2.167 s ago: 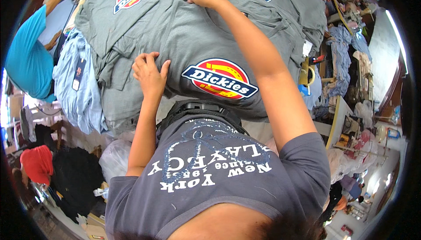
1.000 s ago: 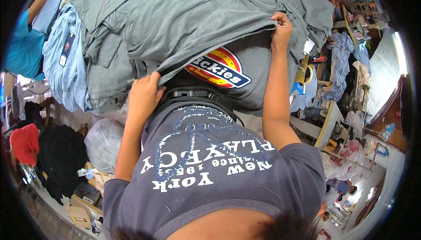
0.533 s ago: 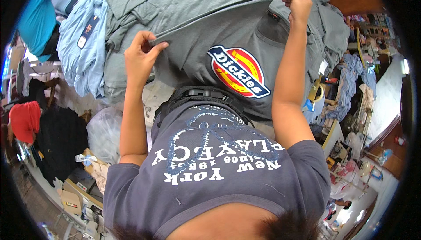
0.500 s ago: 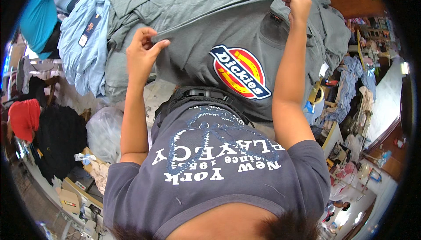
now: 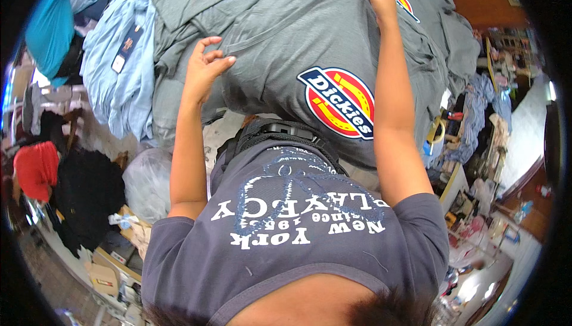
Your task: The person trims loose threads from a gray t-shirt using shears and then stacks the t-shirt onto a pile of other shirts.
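The edge of the grey shirt (image 5: 280,58), stretched up between both hands earlier, has been let down onto the pile.
The shirt is spread across the upper centre, its red-and-yellow emblem (image 5: 339,102) displayed right of centre. The left hand (image 5: 205,70) is held open by the cloth's left edge, the right hand (image 5: 381,1) open at upper right; whether fingertips touch cloth cannot be told. A light-blue garment (image 5: 116,96) is draped upper left.

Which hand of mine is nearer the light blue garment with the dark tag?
Left: your left hand is right of the light blue garment, apart from it; your right hand farther right, over gray shirts.
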### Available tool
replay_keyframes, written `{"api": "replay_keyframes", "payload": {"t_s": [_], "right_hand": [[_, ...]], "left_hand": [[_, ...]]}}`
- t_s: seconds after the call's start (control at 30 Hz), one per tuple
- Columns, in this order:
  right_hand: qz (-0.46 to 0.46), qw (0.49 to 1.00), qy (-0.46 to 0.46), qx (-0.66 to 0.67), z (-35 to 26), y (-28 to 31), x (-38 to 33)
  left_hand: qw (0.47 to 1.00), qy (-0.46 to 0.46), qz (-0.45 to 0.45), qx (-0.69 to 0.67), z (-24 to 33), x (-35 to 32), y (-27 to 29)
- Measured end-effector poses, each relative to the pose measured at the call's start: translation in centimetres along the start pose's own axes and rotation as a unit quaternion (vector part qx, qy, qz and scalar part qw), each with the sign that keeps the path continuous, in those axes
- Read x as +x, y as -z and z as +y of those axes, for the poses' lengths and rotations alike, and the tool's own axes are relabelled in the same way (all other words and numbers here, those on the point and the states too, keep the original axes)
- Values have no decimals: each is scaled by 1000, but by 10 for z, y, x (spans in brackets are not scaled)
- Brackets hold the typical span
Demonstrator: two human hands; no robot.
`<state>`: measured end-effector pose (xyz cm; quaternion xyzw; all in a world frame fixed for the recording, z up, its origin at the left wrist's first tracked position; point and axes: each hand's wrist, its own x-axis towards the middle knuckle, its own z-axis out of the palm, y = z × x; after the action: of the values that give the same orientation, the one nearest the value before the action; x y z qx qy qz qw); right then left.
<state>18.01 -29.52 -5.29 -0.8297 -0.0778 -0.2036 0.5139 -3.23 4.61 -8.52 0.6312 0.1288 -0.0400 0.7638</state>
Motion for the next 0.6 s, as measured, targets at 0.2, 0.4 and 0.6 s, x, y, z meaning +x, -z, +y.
{"api": "replay_keyframes", "payload": {"t_s": [0.2,0.4,0.6], "right_hand": [[59,994,-11,-87,-62,118,-117],[190,938,-263,-121,-83,234,-297],[191,917,-335,-99,-91,201,-392]], "left_hand": [[921,-224,67,310,4,14,-10],[783,-475,-73,395,42,48,-135],[736,-525,-242,351,5,65,-327]]}}
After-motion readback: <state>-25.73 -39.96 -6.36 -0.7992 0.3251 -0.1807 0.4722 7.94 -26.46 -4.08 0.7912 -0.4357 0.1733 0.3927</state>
